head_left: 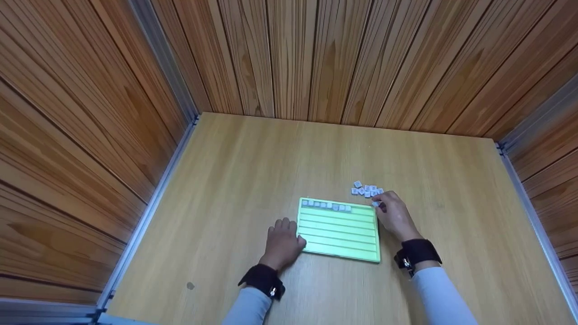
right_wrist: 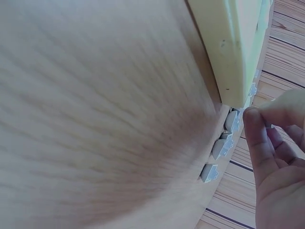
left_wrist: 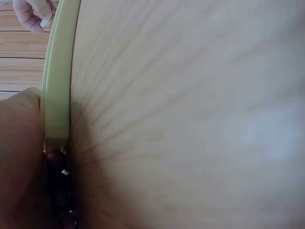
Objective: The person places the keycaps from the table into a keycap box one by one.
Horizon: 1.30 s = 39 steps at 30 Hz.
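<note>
A light-green tray with ridged rows (head_left: 338,232) lies on the table, with several small pale tiles (head_left: 326,206) lined up along its top row. My right hand (head_left: 397,216) pinches one small white tile (head_left: 375,204) between thumb and index finger, just beside the tray's far right corner. The marks on that tile are too small to read. My left hand (head_left: 283,243) rests at the tray's left edge, its thumb over the rim and its other fingers extended beside it. Seen from the left wrist, the tray's side wall (left_wrist: 61,86) stands against this hand.
Several loose tiles (head_left: 366,191) lie in a cluster on the table beyond the tray's far right corner. Wood-plank walls (head_left: 293,58) enclose the wooden table (head_left: 235,158) at the back and sides. A dark spot (head_left: 190,285) marks the tabletop at near left.
</note>
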Motion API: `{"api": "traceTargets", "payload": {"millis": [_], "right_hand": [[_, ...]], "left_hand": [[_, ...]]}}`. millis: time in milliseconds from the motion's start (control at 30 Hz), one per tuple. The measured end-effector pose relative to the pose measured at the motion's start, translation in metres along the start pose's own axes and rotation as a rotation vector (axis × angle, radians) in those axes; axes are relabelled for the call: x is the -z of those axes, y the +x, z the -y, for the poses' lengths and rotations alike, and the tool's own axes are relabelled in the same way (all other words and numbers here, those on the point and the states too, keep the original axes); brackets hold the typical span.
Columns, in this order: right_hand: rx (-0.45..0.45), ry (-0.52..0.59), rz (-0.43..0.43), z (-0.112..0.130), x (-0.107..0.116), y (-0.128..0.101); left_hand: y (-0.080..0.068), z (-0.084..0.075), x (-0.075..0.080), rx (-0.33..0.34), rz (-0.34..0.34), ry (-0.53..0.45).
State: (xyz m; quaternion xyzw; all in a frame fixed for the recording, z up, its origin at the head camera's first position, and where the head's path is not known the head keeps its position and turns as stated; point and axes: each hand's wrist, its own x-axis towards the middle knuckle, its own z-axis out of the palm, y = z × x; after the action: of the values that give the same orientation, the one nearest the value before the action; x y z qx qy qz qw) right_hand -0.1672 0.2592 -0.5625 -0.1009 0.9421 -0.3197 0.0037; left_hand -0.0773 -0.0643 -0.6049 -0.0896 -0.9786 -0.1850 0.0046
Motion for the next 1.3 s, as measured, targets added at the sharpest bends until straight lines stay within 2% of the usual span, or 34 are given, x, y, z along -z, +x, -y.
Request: {"api": "traceTargets", "payload": {"millis": [133, 367, 600, 700, 900, 1167, 1300], "right_hand": [[-0.022, 0.008, 0.008, 0.003, -0.001, 0.001], [0.0, -0.019, -0.015, 0.007, -0.002, 0.003], [-0.028, -0.029, 0.051, 0.015, -0.004, 0.003], [0.001, -0.043, 0.045, 0.018, -0.006, 0.004], [0.154, -0.055, -0.017, 0.026, -0.013, 0.006], [0.165, -0.086, 0.04, 0.034, -0.021, 0.009], [0.172, -0.103, 0.041, 0.037, -0.024, 0.01]], "left_hand": [[0.001, 0.001, -0.002, 0.01, 0.01, 0.008], [0.0, 0.002, -0.004, 0.0, -0.027, 0.004], [0.0, 0.001, -0.003, -0.009, -0.05, 0.009], [-0.001, 0.001, -0.002, -0.019, -0.071, 0.007], [-0.002, 0.0, -0.001, -0.029, -0.092, 0.002], [-0.001, 0.001, -0.002, -0.02, -0.068, 0.007], [-0.001, 0.0, -0.001, -0.012, -0.054, -0.003]]}}
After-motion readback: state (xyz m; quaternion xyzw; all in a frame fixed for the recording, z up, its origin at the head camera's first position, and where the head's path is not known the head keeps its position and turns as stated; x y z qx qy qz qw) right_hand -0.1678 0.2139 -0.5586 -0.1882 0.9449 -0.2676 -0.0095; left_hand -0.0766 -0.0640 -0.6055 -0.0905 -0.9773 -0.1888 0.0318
